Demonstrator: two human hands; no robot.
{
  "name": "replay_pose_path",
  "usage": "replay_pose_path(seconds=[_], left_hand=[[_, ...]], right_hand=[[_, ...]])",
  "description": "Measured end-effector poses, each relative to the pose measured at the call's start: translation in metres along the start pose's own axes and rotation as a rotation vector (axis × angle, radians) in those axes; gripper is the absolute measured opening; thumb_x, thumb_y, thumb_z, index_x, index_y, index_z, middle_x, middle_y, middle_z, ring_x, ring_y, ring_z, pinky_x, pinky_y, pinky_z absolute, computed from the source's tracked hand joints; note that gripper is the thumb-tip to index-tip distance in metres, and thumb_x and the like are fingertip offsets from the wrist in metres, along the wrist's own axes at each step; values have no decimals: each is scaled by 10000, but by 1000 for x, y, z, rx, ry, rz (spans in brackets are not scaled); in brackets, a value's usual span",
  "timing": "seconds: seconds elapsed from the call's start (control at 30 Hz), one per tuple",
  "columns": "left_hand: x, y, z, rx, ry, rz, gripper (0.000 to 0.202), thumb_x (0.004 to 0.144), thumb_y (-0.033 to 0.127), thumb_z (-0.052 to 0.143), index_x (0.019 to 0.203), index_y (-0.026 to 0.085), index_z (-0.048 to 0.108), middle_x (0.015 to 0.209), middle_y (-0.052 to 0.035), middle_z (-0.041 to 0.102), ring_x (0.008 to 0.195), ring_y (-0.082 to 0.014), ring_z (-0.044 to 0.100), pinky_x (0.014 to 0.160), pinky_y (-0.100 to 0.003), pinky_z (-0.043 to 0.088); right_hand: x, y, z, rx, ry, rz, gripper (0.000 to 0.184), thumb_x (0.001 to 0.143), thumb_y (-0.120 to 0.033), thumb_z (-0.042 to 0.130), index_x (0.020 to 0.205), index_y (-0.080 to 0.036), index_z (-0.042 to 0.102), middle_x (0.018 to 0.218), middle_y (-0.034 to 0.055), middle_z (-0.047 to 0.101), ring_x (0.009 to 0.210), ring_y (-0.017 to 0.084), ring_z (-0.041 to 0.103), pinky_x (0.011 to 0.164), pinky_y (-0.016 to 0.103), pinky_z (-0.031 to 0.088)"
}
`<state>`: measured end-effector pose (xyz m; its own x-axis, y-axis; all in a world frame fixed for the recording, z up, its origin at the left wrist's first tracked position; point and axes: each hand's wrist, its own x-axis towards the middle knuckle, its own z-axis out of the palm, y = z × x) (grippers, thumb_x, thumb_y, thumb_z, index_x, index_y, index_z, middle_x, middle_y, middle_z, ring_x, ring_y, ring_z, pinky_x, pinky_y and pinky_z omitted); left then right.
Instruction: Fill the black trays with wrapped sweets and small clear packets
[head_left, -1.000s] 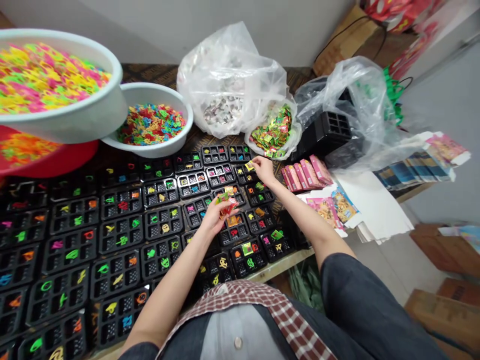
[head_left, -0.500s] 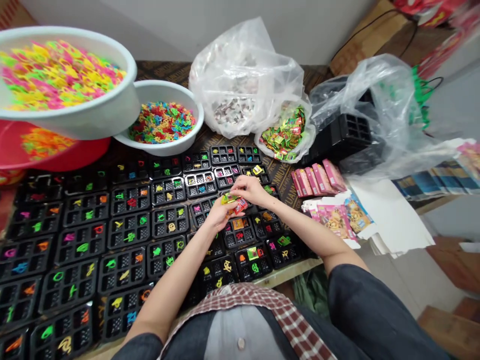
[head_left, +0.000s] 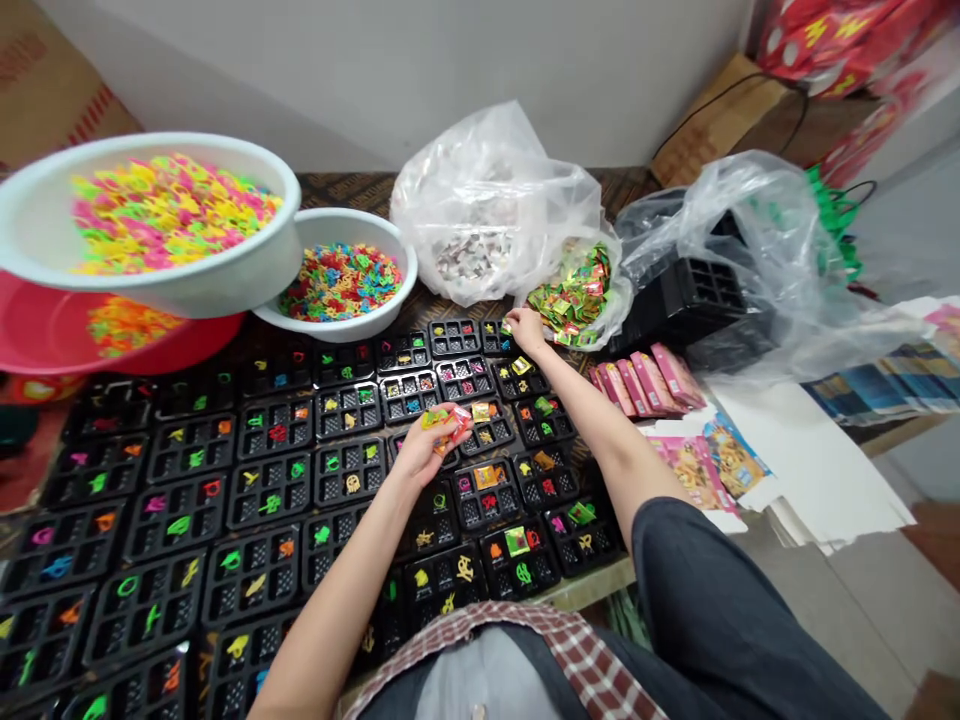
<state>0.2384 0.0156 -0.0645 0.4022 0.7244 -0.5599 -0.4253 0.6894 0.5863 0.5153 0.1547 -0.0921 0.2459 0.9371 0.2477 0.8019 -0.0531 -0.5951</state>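
Note:
My left hand (head_left: 426, 445) is closed around several small shiny packets (head_left: 448, 428), red, green and orange, above the middle of the tray rows. Farther off, my right hand (head_left: 526, 328) pinches a small green packet (head_left: 507, 327) over the top right compartment of a black tray (head_left: 497, 345) in the back row. Black compartment trays (head_left: 345, 470) with small coloured plastic pieces in some compartments cover the table. Trays on the right also hold a packet, such as the green packet (head_left: 517, 541) near the front edge.
White basins (head_left: 337, 222) of coloured pieces and a red basin (head_left: 30, 320) stand at the back left. Behind are a clear bag (head_left: 457, 200) and an open bag of packets (head_left: 577, 285). Right lie stacked trays (head_left: 697, 290), pink boxes (head_left: 645, 380) and flat cartons (head_left: 810, 450).
My right hand has moved away from my left hand to the back-row tray with a packet. My left hand still holds the bunch, slightly farther left. The view has shifted a little.

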Motion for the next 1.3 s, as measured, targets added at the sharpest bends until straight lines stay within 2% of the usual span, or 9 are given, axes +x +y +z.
replay_pose_path(seconds=[0.17,0.37,0.43,0.57,0.73,0.8,1.03,1.2,1.3], left_hand=[[1,10,-8,-4,72,79,296,609,100,766,861,162,625,743,-11,700,664,-148,696,617,-240,562],[7,10,-3,14,181,138,345,533,134,816,804,164,606,683,7,679,606,-136,670,524,-199,504],[7,9,-3,5,206,145,364,508,158,835,783,166,596,655,15,672,555,-123,652,472,-170,461],[6,11,-7,-22,217,154,385,485,194,856,760,166,587,618,27,653,507,-108,631,422,-140,402],[7,15,-13,-43,223,171,331,557,119,796,813,172,593,685,14,675,629,-143,689,551,-196,503],[7,17,-16,-57,208,158,308,599,75,745,855,166,600,733,-7,693,713,-169,710,678,-264,555],[7,19,-32,-109,197,197,263,672,47,693,895,160,611,771,-12,714,761,-165,718,799,-315,568],[11,14,-31,-30,230,136,302,636,136,778,892,162,621,757,-18,720,704,-174,712,621,-244,544],[11,7,-26,31,228,137,325,591,200,815,848,154,622,725,-37,716,673,-196,711,475,-184,451]], right_hand=[[-30,-42,5,39,-43,27,239,825,-209,677,1028,-90,720,961,129,648,899,190,574,855,313,419],[-102,-109,7,523,-785,-114,251,737,-379,738,871,-167,743,691,1,689,639,135,622,626,243,475],[-112,-117,7,663,-874,-45,320,709,-424,742,875,-150,731,638,0,677,583,135,612,586,247,474],[-95,-109,14,710,-776,12,300,705,-398,731,869,-147,718,639,6,680,563,135,603,579,255,482],[-27,-82,41,358,-163,56,146,799,-182,611,891,-131,713,782,60,709,740,173,643,783,304,499],[-4,-72,52,174,-94,110,175,808,-131,588,927,-122,716,810,78,704,782,192,638,847,331,484],[-18,-81,59,36,-101,-59,260,814,-275,681,1039,-151,721,955,112,656,914,228,595,890,367,467],[-95,-119,39,426,-575,-230,303,807,-405,674,1011,-190,733,782,23,697,706,157,615,701,289,491],[-118,-128,29,562,-662,-177,273,803,-385,660,985,-194,730,805,22,721,670,153,634,656,277,494]])
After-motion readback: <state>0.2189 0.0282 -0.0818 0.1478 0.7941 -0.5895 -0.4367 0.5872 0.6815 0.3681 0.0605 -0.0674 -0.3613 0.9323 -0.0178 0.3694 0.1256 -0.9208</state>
